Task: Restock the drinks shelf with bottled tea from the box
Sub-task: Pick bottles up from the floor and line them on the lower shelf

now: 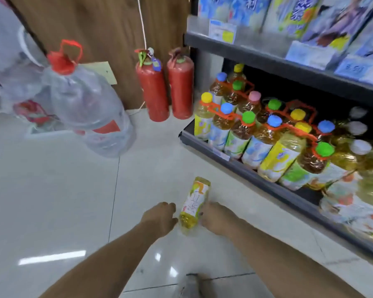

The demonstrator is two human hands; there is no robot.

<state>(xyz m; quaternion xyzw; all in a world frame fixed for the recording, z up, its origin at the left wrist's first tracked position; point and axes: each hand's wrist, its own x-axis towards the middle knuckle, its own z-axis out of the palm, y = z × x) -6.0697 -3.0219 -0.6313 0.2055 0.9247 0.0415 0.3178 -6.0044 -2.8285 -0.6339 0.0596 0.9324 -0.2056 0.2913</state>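
Note:
A bottle of yellow tea (194, 204) with a yellow, white and orange label is held low over the pale floor, its base pointing away from me. My right hand (216, 218) grips its lower right side. Just left of the bottle, my left hand (159, 218) has its fingers loosely curled and touches or nearly touches it. The bottom shelf (241, 166) of the dark rack at right is packed with tea bottles (274, 138) with coloured caps, some joined by orange carriers. No box is in view.
Two red fire extinguishers (166, 87) stand against the wooden wall beside the rack. A large clear water jug (88, 108) with a red cap sits on the floor at left. The upper shelf (256, 54) holds cartons and price tags. A shoe (190, 287) shows at the bottom edge.

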